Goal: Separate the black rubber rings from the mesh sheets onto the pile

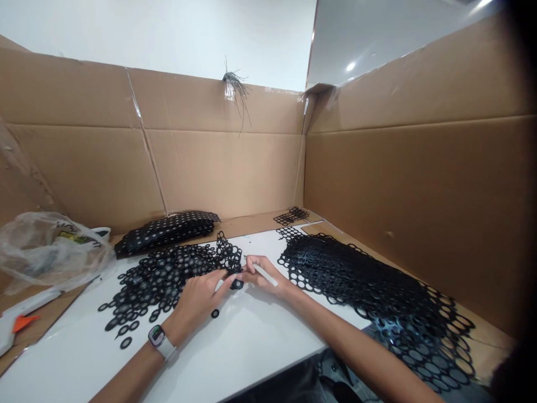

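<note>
My left hand (203, 296), with a watch (156, 335) on its wrist, is closed on a black ring piece (237, 284) above the white board. Close beside it, my right hand (262, 274) holds a thin white pen-like tool (265, 275), and its fingertips meet those of the left. Behind the fingers a small piece of black ring mesh (227, 254) stands up. A pile of loose black rings (168, 274) lies to the left. One single ring (215, 313) lies below my left hand.
Layered black ring mesh (361, 274) spreads along the right and over the board's edge. At the back lie a black dotted bundle (168, 230) and small mesh pieces (292, 215). A clear plastic bag (50, 252) and a white-orange tool (25, 319) are left. Cardboard walls (226, 168) surround the board.
</note>
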A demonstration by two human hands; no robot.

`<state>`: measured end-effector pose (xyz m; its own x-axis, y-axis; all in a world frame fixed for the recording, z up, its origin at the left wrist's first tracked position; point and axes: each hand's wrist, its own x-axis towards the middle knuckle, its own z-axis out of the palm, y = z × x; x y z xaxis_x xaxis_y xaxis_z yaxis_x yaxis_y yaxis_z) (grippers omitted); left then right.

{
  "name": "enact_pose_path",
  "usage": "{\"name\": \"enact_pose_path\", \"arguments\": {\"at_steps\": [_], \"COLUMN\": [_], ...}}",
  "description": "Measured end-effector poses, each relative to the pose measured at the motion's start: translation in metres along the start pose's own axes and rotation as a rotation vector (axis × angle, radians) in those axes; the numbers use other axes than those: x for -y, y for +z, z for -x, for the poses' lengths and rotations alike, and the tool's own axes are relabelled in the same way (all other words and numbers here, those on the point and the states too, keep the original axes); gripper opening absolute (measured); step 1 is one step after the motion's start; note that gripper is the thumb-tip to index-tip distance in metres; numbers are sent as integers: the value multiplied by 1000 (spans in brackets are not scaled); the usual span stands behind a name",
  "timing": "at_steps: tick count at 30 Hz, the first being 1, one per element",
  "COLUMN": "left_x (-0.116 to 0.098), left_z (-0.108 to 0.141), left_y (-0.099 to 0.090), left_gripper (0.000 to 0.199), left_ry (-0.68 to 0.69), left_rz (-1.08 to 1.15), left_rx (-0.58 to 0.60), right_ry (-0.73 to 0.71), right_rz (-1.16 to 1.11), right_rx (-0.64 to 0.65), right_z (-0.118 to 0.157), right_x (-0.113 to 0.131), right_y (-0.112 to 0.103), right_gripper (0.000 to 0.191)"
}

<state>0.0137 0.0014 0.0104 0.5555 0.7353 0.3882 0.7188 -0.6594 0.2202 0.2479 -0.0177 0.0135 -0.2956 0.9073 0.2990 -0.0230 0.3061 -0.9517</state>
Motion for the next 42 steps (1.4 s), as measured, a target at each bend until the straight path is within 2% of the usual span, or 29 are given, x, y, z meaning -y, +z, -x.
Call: {"name": "enact_pose_path", "arguments": {"at_steps": [6, 10, 13, 16, 20, 24, 29, 35, 42], "left_x": [23, 49, 67, 74, 57, 25, -1, -5, 0], "left_z": [-4, -6, -5, -5, -7, -7, -5, -5, -5], "left_y": [7, -3, -13, -20, -19, -7, 11, 16, 15], "left_gripper": [30, 29, 33, 38, 46, 35, 38, 44, 38], "left_ry": [10, -55, -138, -190, -169, -44, -2, -37, -24], "left_rz": [20, 16, -5, -24, 19, 129, 230, 297, 343], "left_rx": [-28, -77, -160, -246, -309, -267, -218, -214, -201], "right_ry": [-1, -18, -41, -68, -93, -80, -41, 21, 99], "right_rz": [16, 44, 62, 67, 59, 39, -20, -138, -288], "right_rx": [-42, -88, -140, -188, -221, -249, -255, -173, -125], "right_z": [-1, 1, 1, -2, -4, -1, 6, 5, -3], "right_x": [1, -2, -5, -7, -8, -4, 7, 13, 4], "right_y": [2, -3, -9, -14, -15, -9, 1, 2, 0], "right_gripper": [54, 51, 50, 52, 51, 45, 40, 37, 56]}}
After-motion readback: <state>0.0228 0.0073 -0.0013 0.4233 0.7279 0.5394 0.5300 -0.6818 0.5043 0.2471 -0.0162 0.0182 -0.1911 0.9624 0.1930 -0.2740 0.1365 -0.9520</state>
